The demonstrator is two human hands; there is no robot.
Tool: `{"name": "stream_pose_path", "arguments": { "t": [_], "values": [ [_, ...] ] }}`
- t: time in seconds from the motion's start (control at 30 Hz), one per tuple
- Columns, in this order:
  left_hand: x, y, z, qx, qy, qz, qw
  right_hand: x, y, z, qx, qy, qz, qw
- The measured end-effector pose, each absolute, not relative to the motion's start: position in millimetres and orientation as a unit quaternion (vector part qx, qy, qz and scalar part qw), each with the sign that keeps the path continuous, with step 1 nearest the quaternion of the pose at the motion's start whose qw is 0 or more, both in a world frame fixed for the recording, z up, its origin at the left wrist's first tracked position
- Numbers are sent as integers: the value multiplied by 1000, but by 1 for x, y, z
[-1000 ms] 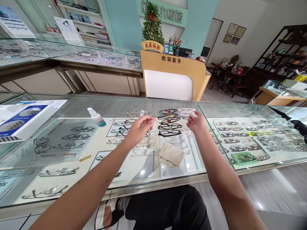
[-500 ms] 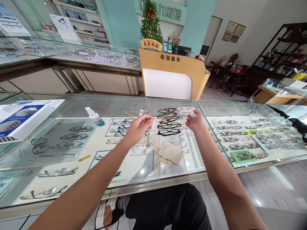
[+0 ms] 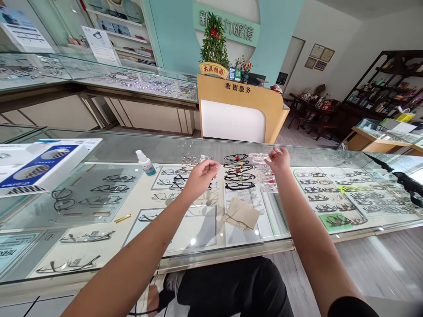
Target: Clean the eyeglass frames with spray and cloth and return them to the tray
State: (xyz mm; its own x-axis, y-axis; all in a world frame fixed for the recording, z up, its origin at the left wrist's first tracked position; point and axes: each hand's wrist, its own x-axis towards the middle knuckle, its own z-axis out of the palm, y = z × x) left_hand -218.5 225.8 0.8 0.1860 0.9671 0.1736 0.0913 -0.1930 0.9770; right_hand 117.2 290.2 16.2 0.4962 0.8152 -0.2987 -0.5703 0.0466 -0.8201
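Left hand (image 3: pixel 201 176) is hovering left of the black glasses (image 3: pixel 235 186), grip closing at the fingertips (can't tell if pinching anything). Right hand (image 3: pixel 278 159) is hanging by the pink glasses (image 3: pixel 257 158), grip loosely open. Black glasses are lying columned between hands, toward tabletop's (image 3: pixel 194 237) far edge; cloth (image 3: pixel 242 214) is resting nearer.

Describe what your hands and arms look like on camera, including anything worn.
The left hand and right hand are bare, with no gloves, rings or watch visible. A black sleeve edges the right arm; no left sleeve shows.
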Motion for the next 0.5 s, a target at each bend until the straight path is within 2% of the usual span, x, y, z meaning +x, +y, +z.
{"name": "stream_pose_path", "arguments": {
  "t": [0.23,0.5],
  "values": [
    [-221,227,1,610,412,486,470,108,320,15,-532,-111,471,695],
    [-223,228,-1,613,420,482,464,101,318,19,-529,-120,477,691]
  ]
}}
